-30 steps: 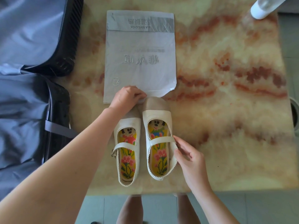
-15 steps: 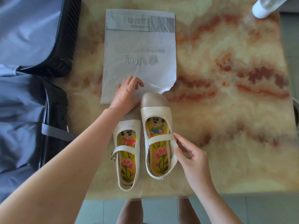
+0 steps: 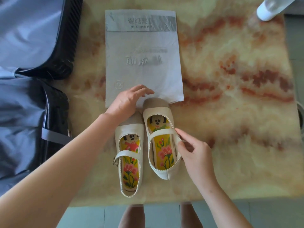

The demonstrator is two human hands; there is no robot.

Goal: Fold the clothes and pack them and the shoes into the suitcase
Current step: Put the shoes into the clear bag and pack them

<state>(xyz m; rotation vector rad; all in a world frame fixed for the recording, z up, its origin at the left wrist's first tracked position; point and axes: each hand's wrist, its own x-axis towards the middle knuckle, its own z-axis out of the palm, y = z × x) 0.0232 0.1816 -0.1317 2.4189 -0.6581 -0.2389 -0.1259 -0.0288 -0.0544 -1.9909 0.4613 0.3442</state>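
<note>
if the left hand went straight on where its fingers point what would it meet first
Probably the grey bag, whose near edge lies under the left hand's fingers; height above it is unclear.

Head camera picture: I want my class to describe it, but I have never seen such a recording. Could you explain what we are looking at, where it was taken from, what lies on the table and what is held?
There is no machine here. A person wears a camera on the head, so the single picture looks down at their own two bare hands. On the marbled table a pair of cream shoes stands side by side, with a flat grey bag lying just beyond them. An open suitcase is at the left, and a white object, cut off by the frame, is at the far right. The left hand rests with straight fingers on the bag's near edge. The right hand pinches the outer side of the right shoe near its strap.
</note>
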